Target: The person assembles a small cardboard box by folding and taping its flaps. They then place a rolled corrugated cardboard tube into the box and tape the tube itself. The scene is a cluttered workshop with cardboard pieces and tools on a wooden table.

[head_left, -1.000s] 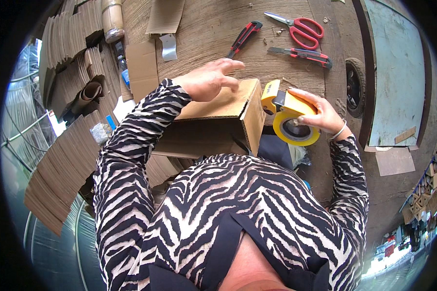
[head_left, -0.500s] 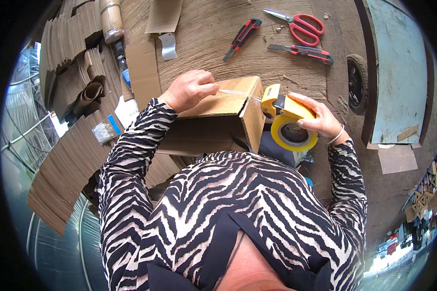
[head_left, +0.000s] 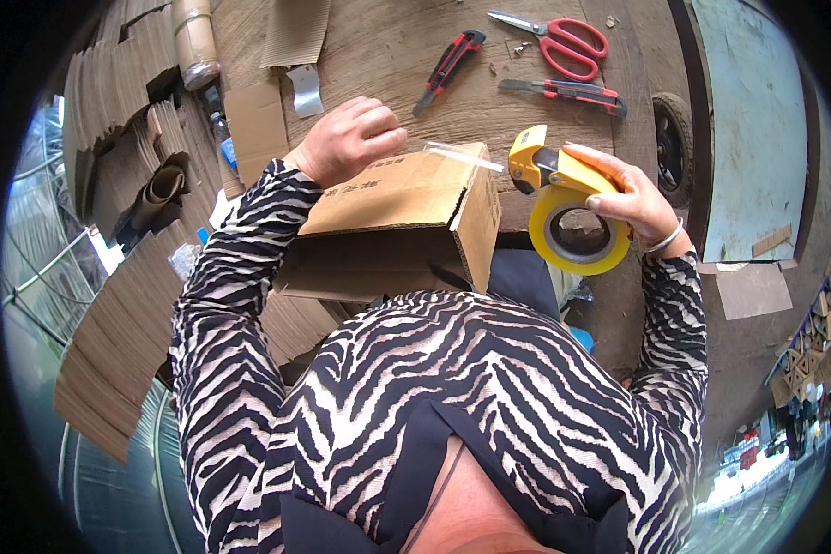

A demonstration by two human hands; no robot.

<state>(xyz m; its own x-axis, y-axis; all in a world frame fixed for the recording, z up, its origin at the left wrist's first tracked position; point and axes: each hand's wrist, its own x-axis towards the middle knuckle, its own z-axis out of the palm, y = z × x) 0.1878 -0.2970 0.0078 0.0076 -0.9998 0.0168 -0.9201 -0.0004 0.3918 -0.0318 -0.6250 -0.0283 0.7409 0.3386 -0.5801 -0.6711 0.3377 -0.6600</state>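
Note:
A cardboard box (head_left: 388, 198) lies in front of my torso, its open dark side facing me. Above its top left part, my left hand (head_left: 349, 138) is closed with the fingers pinched toward a strip of clear tape (head_left: 462, 157). This strip stretches across the box's upper right corner toward the dispenser; its end at my fingers is hard to see. To the right of the box, my right hand (head_left: 630, 196) grips a yellow tape dispenser (head_left: 577, 173), lifted off the box. A large yellow-edged tape roll (head_left: 540, 231) sits in it.
Two red-and-black box cutters (head_left: 450, 71) (head_left: 572, 95) and red-handled scissors (head_left: 572, 48) lie on the wooden table (head_left: 379, 55) beyond the box. Stacked flat cardboard (head_left: 120, 332) fills the left. A wheel (head_left: 672, 148) and a pale blue panel (head_left: 752, 129) stand right.
My hands have moved farther apart, the left going left and up, the right taking the dispenser right, away from the box edge. The box has shifted slightly left in view.

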